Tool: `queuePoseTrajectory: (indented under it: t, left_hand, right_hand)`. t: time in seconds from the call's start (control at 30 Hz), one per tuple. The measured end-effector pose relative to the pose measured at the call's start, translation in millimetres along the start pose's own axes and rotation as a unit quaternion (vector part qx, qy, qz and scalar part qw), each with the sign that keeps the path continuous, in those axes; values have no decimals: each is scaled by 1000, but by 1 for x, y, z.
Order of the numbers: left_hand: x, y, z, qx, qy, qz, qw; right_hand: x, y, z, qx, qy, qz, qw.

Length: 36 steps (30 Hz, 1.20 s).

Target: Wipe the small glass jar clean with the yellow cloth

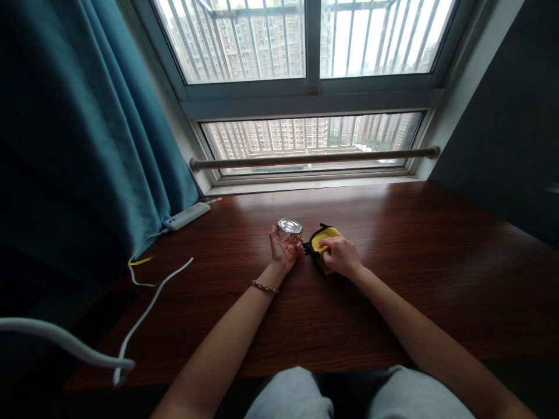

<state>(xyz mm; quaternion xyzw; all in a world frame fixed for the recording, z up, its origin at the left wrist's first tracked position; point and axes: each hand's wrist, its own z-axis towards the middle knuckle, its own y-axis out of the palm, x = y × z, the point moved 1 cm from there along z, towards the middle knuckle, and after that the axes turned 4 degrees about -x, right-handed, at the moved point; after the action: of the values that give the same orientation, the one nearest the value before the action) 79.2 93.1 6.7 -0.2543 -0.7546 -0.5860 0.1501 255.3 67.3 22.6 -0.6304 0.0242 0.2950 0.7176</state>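
Observation:
My left hand (285, 251) is closed around a small clear glass jar (289, 230), whose shiny round end faces up. A braided bracelet (264, 287) circles that wrist. Just to the right, my right hand (342, 256) grips a yellow cloth (328, 234) with black edging and a black piece on its left side. The cloth's left edge comes close to the jar; whether they touch I cannot tell. The fingertips of my right hand are partly hidden in the folds of the cloth.
A brown wooden desk (437, 267) spans the view below a barred window (312, 139). At the left lie a white power strip (187, 216), a white cable (151, 308) and a yellow tie (142, 261). A blue curtain (117, 116) hangs beside them. My knees (288, 396) are at the desk's near edge.

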Motion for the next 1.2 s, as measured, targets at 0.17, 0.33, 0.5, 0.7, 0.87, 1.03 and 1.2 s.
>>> queuePoseTrajectory:
  t: [0.17, 0.33, 0.5, 0.7, 0.87, 1.03, 1.2]
  left_hand:
    - [0, -2, 1, -5, -2, 17, 1000]
    - [0, -4, 4, -17, 1, 17, 1000]
    - [-1, -5, 4, -7, -10, 11, 1000]
    - [-1, -5, 3, -11, 4, 28, 1000]
    - [-1, -2, 1, -11, 7, 22, 1000]
    - [-1, -1, 0, -4, 6, 18, 1000]
    - [-2, -4, 3, -10, 9, 22, 1000]
  right_hand:
    - [-8, -6, -2, -11, -115, -50, 992]
    - [-18, -11, -4, -26, -114, -66, 991]
    - [-20, -10, -8, -133, -81, -99, 983]
    - [-21, -14, -9, -140, -56, -23, 988]
    - [-7, -4, -2, 47, -28, -44, 998]
    - [15, 25, 3, -69, 19, -115, 991]
    - [17, 30, 4, -70, 23, -126, 989]
